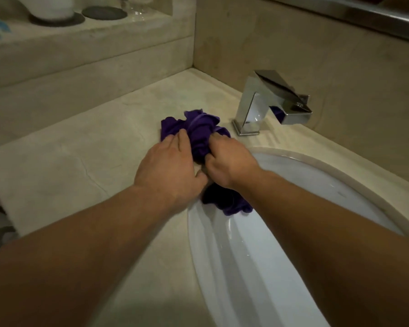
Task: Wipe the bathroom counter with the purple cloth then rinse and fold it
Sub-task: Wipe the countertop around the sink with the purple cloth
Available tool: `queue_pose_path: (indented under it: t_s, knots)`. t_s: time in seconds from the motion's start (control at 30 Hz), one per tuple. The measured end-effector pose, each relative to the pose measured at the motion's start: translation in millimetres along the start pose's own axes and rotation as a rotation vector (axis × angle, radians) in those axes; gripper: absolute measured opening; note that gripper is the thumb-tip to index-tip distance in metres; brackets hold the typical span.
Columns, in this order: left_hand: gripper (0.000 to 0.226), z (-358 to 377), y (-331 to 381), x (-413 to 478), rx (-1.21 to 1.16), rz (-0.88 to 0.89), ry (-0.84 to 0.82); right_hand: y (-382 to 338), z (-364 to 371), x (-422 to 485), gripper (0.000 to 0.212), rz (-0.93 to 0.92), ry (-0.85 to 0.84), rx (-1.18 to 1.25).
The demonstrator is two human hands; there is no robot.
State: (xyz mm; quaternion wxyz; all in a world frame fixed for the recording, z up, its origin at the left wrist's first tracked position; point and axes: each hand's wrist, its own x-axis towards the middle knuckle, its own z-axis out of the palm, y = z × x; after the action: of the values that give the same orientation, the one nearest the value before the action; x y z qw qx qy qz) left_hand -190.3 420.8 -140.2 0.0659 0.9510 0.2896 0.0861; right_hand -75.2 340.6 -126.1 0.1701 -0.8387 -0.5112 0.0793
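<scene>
Lying bunched on the counter (64, 161) just left of the tap (267, 107), the cloth (198, 131) trails one end over the sink (257, 267) rim into the basin. Both hands work it: the left hand (168, 168) presses flat on its edge, fingers spread, while the right hand (229, 164) is clenched on a fold. It looks soft, limp and light, probably damp; gathering it by the bunched middle should carry it whole.
</scene>
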Motion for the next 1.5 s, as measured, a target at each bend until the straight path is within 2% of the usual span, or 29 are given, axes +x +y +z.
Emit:
queue_pose_path:
  t_s: [0.1,0.23,0.4,0.53,0.67,0.77,0.83,0.9,1.0,1.07,1.13,1.27,1.37,1.5]
  knots:
    - [0.083,-2,-7,-1,-0.028,0.021,0.003,2,3,2,0.005,-0.027,-0.035,-0.016]
    - [0.076,-5,-4,9,-0.109,0.043,-0.022,18,-8,0,0.031,0.025,-0.053,-0.059]
    - [0.072,-1,17,21,-0.258,0.083,-0.118,43,-20,-26,0.039,0.07,-0.084,-0.116]
    - [0.064,1,40,38,-0.326,0.12,-0.206,78,-53,-44,0.042,0.244,-0.09,-0.144]
    - [0.041,2,39,51,-0.282,0.117,-0.196,89,-61,-42,0.025,0.334,-0.067,-0.136]
    - [0.053,5,36,52,-0.191,0.057,-0.07,82,-55,-31,0.027,0.365,-0.106,-0.114]
    - [0.07,8,37,56,-0.133,0.026,-0.063,82,-49,-23,0.045,0.358,-0.152,-0.129]
    - [0.085,14,39,62,-0.096,0.072,-0.082,87,-46,-13,0.066,0.371,-0.165,-0.129]
    - [0.094,11,31,78,-0.186,0.152,-0.152,92,-49,-2,0.078,0.344,-0.165,-0.036]
    - [0.084,5,23,92,-0.292,0.151,-0.248,92,-51,1,0.078,0.272,-0.163,0.014]
    - [0.08,1,22,104,-0.389,0.123,-0.285,98,-50,4,0.087,0.228,-0.114,0.119]
    - [0.097,9,25,115,-0.504,0.095,-0.288,111,-46,17,0.106,0.288,-0.102,0.397]
    - [0.104,10,24,119,-0.505,0.08,-0.274,110,-49,21,0.094,0.343,-0.191,0.354]
    - [0.088,9,29,113,-0.488,0.081,-0.258,106,-49,12,0.079,0.344,-0.117,0.193]
